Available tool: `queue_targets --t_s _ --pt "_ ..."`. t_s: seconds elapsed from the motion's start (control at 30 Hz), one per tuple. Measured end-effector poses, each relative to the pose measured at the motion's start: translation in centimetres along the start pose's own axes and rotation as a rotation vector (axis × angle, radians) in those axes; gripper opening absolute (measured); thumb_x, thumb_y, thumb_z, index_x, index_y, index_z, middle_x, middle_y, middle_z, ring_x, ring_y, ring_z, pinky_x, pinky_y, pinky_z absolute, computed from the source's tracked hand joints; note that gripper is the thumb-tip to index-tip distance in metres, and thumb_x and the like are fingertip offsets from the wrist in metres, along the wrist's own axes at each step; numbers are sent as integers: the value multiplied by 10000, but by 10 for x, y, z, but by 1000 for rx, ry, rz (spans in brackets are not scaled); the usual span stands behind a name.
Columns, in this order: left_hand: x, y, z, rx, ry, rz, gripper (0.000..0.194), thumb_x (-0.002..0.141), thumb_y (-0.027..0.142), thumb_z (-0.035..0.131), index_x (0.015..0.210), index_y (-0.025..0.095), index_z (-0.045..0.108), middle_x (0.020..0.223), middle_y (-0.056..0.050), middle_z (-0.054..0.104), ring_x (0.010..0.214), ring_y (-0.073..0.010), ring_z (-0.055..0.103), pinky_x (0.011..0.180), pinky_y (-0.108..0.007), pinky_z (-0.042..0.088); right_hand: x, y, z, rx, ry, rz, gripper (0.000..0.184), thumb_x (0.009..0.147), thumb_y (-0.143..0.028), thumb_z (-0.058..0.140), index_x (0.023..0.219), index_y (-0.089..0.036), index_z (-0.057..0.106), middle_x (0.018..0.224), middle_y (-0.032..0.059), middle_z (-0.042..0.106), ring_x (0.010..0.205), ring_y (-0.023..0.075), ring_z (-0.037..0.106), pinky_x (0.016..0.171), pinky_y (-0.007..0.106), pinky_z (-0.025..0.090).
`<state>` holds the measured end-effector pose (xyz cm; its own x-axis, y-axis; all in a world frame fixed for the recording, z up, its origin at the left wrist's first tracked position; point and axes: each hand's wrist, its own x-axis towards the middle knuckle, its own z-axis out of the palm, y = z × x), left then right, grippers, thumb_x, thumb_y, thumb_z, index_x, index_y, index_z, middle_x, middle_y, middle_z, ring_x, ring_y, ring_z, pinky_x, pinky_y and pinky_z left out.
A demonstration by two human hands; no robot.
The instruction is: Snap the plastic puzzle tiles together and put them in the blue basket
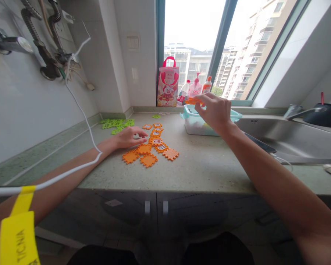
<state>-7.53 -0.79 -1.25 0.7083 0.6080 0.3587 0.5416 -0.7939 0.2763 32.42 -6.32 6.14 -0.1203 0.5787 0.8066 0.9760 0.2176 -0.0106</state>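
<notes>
Pinching orange tile (pixel 191 101) in our right grip (pixel 216 112), above light-blue box (pixel 194 127); our left grip (pixel 127 137), loosely parted, beside scattered orange tiles (pixel 149 160) on speckled desk (pixel 204 165). Green tiles (pixel 114 124) near wall (pixel 110 73); window (pixel 193 22) behind, steel sink (pixel 292 138) at right.

Domestic kitchen. A metal sink (pixel 295 141) with a faucet (pixel 292 110) is set into a speckled, stone-like surface (pixel 206 165); dark cabinet doors (pixel 121 217) with pale handles (pixel 147 207) lie beneath. A pink pump bottle (pixel 195 89) and an orange-capped bottle (pixel 206 87) stand before the window (pixel 193 22), through which multi-storey buildings (pixel 264 44) are visible. Corrugated hoses (pixel 55 16) run along the left wall (pixel 19 117); a switch panel (pixel 133 42) is mounted beside the window.
</notes>
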Motion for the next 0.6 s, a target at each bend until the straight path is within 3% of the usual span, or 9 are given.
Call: queue_targets --t_s 0.27,0.4,0.6 --pt "1 7 -3 24 -36 16 439 995 580 642 1110 204 839 1067 -85 830 930 -225 740 875 -336 549 0 19 21 -130 -124 145 322 923 -391 589 1086 -246 825 1023 149 805 915 351 714 806 456 499" --pt "2 5 -3 15 -52 0 451 993 594 647 1123 209 840 1076 -84 828 931 -224 740 844 -322 554 -1 19 24 -114 -113 157 350 899 -409 606 1119 -266 838 933 132 807 869 336 707 788 439 500" --pt "0 3 -4 -9 -73 -29 427 982 596 679 1131 235 853 1088 -75 813 911 -220 729 805 -313 544 0 19 27 -83 -142 190 373 917 -402 606 1187 -297 839 982 115 828 899 348 734 821 452 507"
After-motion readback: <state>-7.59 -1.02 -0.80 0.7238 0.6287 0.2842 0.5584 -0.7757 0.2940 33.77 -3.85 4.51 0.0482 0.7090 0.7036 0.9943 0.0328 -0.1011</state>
